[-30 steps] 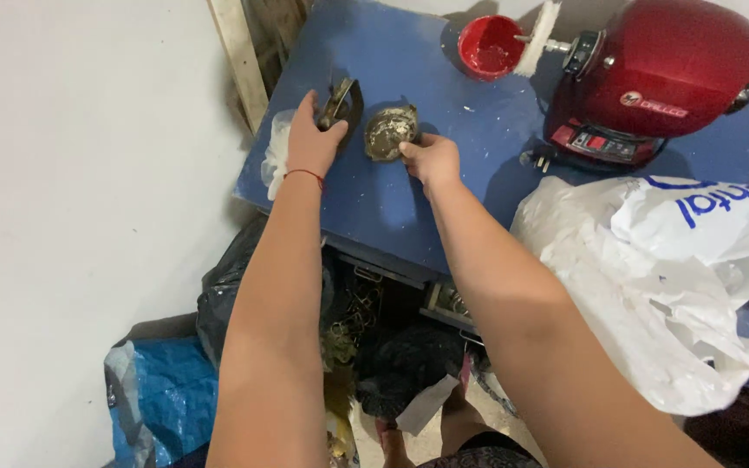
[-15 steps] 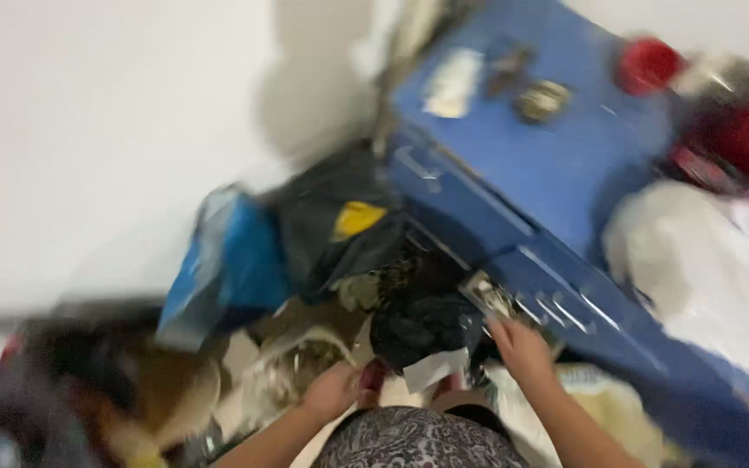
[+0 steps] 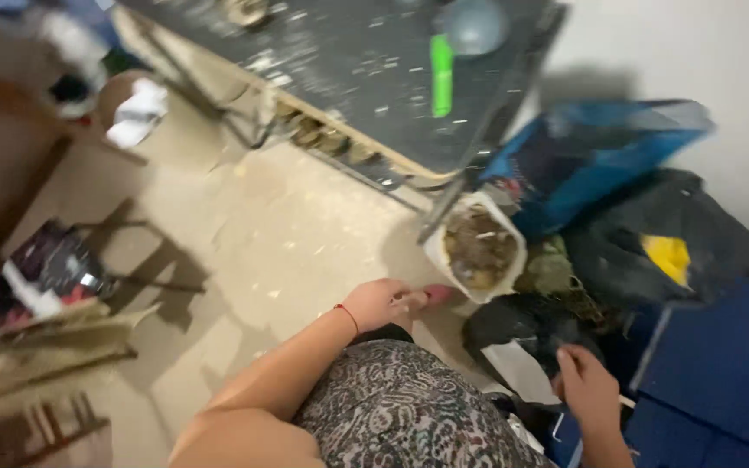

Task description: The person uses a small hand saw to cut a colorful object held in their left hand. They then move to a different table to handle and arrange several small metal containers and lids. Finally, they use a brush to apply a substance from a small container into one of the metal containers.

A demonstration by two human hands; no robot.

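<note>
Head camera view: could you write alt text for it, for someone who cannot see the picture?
Seen from above, a person's left hand reaches toward a white sack of brownish scrap on a dusty floor, while the right hand rests by a black bag. Around them stand a dark speckled table, a blue bag and a blue cabinet; the picture is blurred.

A dark speckled worktop (image 3: 366, 78) carried a green marker-like stick (image 3: 440, 74). Beside it slumped a blue plastic bag (image 3: 600, 147) and a black bag (image 3: 661, 234) with a yellow patch.
</note>
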